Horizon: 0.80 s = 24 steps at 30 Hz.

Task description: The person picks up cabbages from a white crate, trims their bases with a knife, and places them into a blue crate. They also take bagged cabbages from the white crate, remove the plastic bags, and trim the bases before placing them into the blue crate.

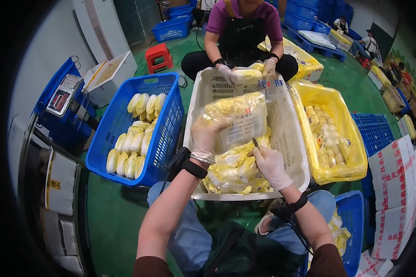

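My left hand [205, 137], in a thin white glove, grips a clear printed plastic bag of baby cabbages [241, 121] by its left side. My gloved right hand [272, 167] is closed around a thin dark tool [255, 143], whose tip points up near the bag's lower right corner. Whether it is a blade cannot be made out. Both hands are over a white plastic crate [298, 159]. Below them, more bagged baby cabbages [233, 173] lie in the crate's near end.
Loose baby cabbages sit in a blue crate [165, 138] on the left. A yellow-lined box [351, 157] holding bagged cabbages stands on the right. Opposite me, a co-worker [245, 27] holds a bagged cabbage over the crate's far end. A red stool [159, 57] and a scale [65, 94] stand farther back.
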{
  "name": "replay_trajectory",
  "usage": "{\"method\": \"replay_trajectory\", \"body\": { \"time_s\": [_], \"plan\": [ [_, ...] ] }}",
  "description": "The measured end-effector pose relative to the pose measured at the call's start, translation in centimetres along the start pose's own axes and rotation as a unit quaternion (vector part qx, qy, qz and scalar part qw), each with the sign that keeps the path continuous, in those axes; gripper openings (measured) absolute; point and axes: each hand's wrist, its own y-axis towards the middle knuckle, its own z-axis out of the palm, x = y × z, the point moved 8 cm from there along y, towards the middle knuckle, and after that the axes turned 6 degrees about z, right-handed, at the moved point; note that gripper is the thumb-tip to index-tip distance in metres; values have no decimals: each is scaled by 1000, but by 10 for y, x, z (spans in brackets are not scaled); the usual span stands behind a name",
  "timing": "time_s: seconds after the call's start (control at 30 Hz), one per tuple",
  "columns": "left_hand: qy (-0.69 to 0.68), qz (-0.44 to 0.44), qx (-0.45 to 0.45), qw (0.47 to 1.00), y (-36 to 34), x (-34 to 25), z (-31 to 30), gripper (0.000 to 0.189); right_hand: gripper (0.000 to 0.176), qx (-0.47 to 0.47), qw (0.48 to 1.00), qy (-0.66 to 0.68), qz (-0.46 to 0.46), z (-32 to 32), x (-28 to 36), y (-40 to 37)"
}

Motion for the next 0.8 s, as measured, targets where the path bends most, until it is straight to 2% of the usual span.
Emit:
{"method": "replay_trajectory", "body": {
  "time_s": [0.03,0.1,0.17,0.2,0.23,0.3,0.37,0.43,0.57,0.7,0.73,0.8],
  "plan": [
    [-81,-52,-21,995,0,6,-3,40,32,2,1000,0,-2,6,-3,-1],
    [-109,-66,-6,992,3,6,-5,40,31,-31,998,-41,-42,10,0,-3],
    [-274,-190,24,943,-4,19,6,44,29,-35,993,-95,-52,23,-11,4],
    [-288,-187,48,938,-6,17,10,47,28,-42,986,-147,-62,27,-14,7],
    [-286,-184,48,939,-4,18,9,47,28,-42,986,-145,-65,27,-18,7],
    [-272,-157,6,949,-2,15,5,46,26,-44,995,-56,-64,6,10,-2],
    [-268,-136,-17,954,-4,13,1,46,25,-40,994,-64,-81,-4,28,-9],
    [-138,-28,-43,989,4,7,-11,42,25,-52,988,-59,-136,-8,48,-15],
    [-77,32,-59,995,1,6,-10,42,25,-35,992,0,-122,-4,67,-14],
    [-44,62,-41,996,-4,9,0,40,25,-37,989,-92,-113,9,52,-6],
    [-71,34,-51,996,-5,14,0,39,24,-44,983,-131,-118,13,48,-5],
    [-95,5,-55,994,-4,21,0,38,22,-48,986,-118,-112,17,33,-8]
  ]
}}
